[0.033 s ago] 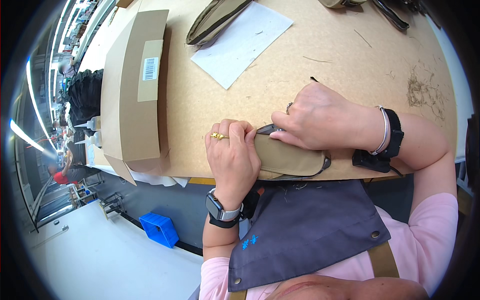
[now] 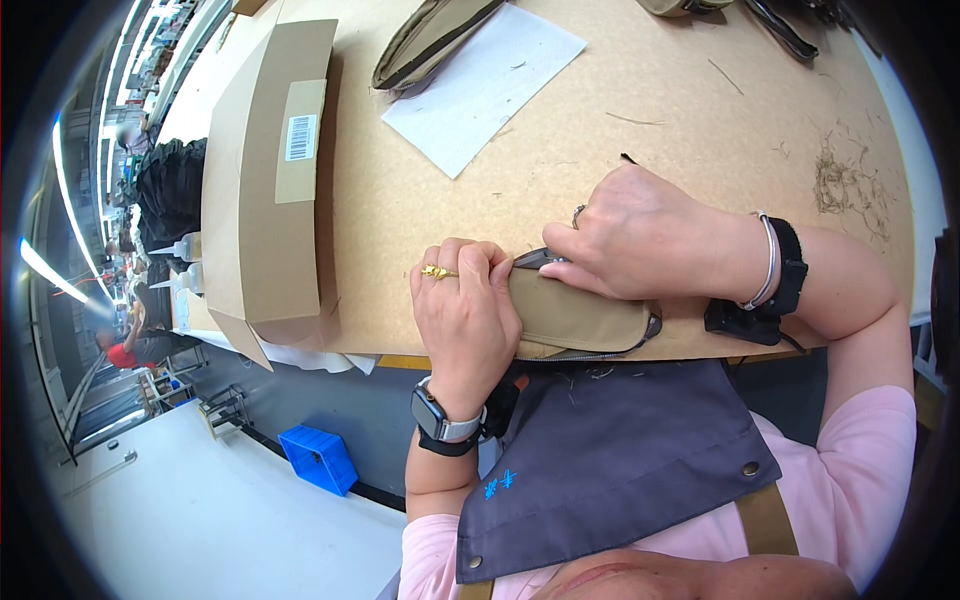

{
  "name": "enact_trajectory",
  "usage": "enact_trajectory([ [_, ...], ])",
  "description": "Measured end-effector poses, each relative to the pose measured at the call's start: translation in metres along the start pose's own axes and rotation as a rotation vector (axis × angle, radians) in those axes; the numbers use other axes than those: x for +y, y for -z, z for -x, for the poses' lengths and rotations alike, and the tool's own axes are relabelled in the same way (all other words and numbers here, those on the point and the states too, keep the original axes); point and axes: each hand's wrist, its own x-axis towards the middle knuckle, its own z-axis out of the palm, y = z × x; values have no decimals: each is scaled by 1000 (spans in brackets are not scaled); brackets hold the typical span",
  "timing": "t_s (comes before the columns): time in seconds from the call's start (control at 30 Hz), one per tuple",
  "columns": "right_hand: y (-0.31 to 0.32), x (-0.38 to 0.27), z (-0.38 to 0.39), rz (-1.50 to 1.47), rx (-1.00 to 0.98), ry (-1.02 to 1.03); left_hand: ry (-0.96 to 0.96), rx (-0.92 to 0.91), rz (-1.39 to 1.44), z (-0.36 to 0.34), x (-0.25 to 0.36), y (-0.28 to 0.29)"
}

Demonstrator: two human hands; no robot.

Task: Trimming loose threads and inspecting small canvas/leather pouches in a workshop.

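Observation:
A khaki fabric pouch with dark edging and a zipper along its near side lies at the table's front edge. My left hand grips its left end, fingers curled over it and a gold ring showing. My right hand is closed above the pouch's far edge, thumb and forefinger pinched together. Between them shows a small silvery bit beside a dark grey edge; most of what they hold is hidden. A small black tip shows just beyond the right knuckles; I cannot tell whether it belongs to the held thing.
To the left stands an open cardboard box. Farther back lie a white sheet and another khaki piece with dark trim. Loose thread scraps are heaped at the right. A blue crate sits below the table on the left.

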Motion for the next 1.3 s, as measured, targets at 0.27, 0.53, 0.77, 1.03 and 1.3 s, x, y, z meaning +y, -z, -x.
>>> enact_trajectory([
  [0.27, -8, 1, -1, -26, 41, -53, 15, 62, 31, 5, -3, 0],
  [0.53, -6, 2, -3, -145, 117, -150, 328, 251, 495, 18, -6, 16],
  [0.77, -3, 8, -6, -242, 111, -244, 222, 266, -27, 7, -28, 31],
  [1.03, 7, 5, -10, -388, 42, -359, 398, 45, 164, 25, -12, 32],
  [1.3, 12, 15, -5, -1001, 44, -711, 490, 312, 597, 31, -12, 31],
])
